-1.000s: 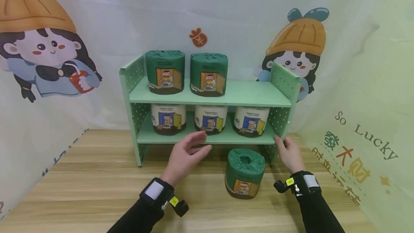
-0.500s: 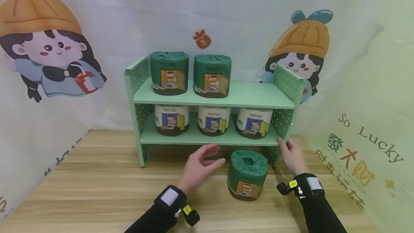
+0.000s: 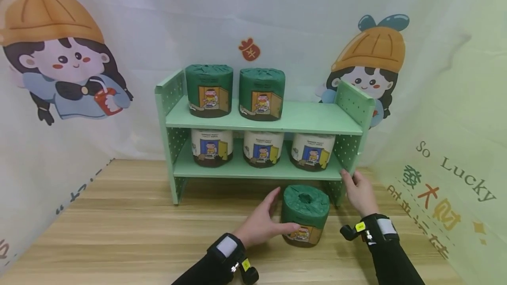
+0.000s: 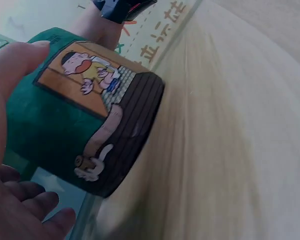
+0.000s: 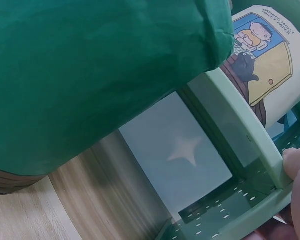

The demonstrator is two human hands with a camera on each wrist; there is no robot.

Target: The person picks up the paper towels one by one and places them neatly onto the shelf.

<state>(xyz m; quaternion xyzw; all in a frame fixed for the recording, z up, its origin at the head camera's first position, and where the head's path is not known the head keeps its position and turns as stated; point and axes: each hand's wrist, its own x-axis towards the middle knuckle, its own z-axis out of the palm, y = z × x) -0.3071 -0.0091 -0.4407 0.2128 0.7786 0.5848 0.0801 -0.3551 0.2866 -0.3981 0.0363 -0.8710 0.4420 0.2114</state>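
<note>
A green-wrapped toilet paper roll (image 3: 306, 208) stands upright on the wooden table, in front of the shelf's right half. My left hand (image 3: 263, 224) is at its left side with thumb and fingers spread. In the left wrist view the thumb (image 4: 20, 62) lies over the roll's wrapper, while the other fingers (image 4: 40, 202) are apart from it. My right hand (image 3: 360, 195) holds the lower right side of the green two-tier shelf (image 3: 257, 171). The right wrist view shows its thumb (image 5: 297, 162) on the shelf's front corner; the other fingers are mostly hidden behind the panel.
Two green rolls (image 3: 209, 91) stand on the upper tier, left and centre. Three white-wrapped rolls (image 3: 263, 148) stand in a row on the lower tier. A printed cloth backdrop (image 3: 301, 21) hangs behind and at both sides of the table (image 3: 130, 228).
My left hand has moved right and toward me, from in front of the lower tier to the left side of the green roll. My right hand keeps its hold on the shelf.
</note>
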